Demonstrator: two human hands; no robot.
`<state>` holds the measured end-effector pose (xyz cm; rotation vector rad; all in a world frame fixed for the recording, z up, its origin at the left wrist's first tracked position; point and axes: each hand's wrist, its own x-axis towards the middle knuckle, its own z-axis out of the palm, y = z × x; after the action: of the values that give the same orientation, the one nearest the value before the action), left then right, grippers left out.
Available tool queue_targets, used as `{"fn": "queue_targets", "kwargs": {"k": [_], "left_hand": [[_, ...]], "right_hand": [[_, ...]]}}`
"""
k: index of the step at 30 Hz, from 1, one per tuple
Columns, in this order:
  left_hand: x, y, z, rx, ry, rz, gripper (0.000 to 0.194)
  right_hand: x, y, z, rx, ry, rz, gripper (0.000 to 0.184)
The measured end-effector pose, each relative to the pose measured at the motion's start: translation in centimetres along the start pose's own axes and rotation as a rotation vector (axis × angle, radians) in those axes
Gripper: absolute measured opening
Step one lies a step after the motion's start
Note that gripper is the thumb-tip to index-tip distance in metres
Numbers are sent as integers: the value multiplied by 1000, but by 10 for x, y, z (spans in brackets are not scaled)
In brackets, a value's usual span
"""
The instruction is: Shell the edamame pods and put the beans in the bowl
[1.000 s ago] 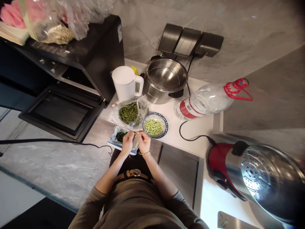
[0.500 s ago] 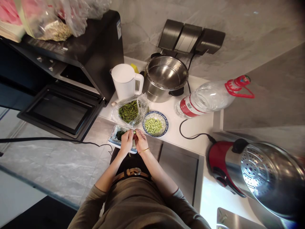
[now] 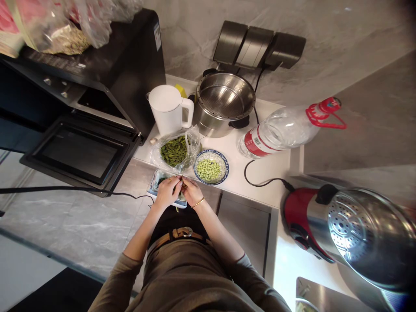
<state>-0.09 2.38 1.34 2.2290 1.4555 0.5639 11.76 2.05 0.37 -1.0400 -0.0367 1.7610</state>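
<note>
My left hand (image 3: 168,190) and my right hand (image 3: 192,192) meet fingertip to fingertip over a blue-rimmed bin (image 3: 151,190) lined with a bag. Both are closed in a pinch, and between them is a small edamame pod, mostly hidden by the fingers. Just beyond, an open clear plastic bag (image 3: 194,149) holds many green edamame pods (image 3: 174,151). To its right, close to my right hand, a blue-patterned plate (image 3: 224,159) carries a heap of shelled light-green beans (image 3: 208,170). Dark green scraps lie in the bin, partly covered by my left hand.
Behind the bag stand a white jug (image 3: 166,110) and a steel pot (image 3: 212,123) with a perforated insert. A large water bottle (image 3: 276,132) is right of the plate. The oven door (image 3: 81,151) hangs open at left; a red-and-steel cooker (image 3: 300,212) sits at right.
My left hand has turned, its back now more upward, and its fingers have shifted on the pod. The green bit seen between the fingertips is now largely covered. The view has shifted slightly.
</note>
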Motion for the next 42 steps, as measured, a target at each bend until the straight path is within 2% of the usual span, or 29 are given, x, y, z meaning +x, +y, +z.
{"fn": "queue_targets", "kwargs": {"k": [4,6,9,11,12,14,18,22,25,28,34,38,42], "left_hand": [[1,-5,-10,27,11,-57,29],[-1,-8,-13,45,-21,-100,29],[-7,-13,-12,134,-218,-197,26],[-9,-18,-7,213,-365,-299,26],[-8,-20,-4,241,-402,-349,27],[0,-27,3,258,-352,-411,27],[46,-44,16,217,-36,-374,31],[104,-65,27,255,-120,-415,36],[126,-75,34,270,-175,-442,29],[131,-79,36,298,-189,-458,29],[121,-77,33,321,-150,-415,25],[114,-75,29,254,-42,-421,27],[112,-78,25,-12,127,-427,27]], "right_hand": [[2,-2,-4,-23,-41,48,10],[5,-4,-8,-34,-13,58,11],[10,-12,-17,-21,70,22,13],[13,-18,-22,-5,92,-7,14],[14,-20,-24,1,92,-14,15],[15,-24,-25,7,84,-22,17],[14,-24,-23,-16,80,-34,18],[10,-20,-20,-37,77,-22,18],[7,-18,-20,-27,87,-28,18],[6,-18,-22,-7,105,-34,18],[6,-19,-21,-4,115,-49,16],[9,-20,-15,13,123,-48,15],[11,-19,-10,10,133,-36,15]]}}
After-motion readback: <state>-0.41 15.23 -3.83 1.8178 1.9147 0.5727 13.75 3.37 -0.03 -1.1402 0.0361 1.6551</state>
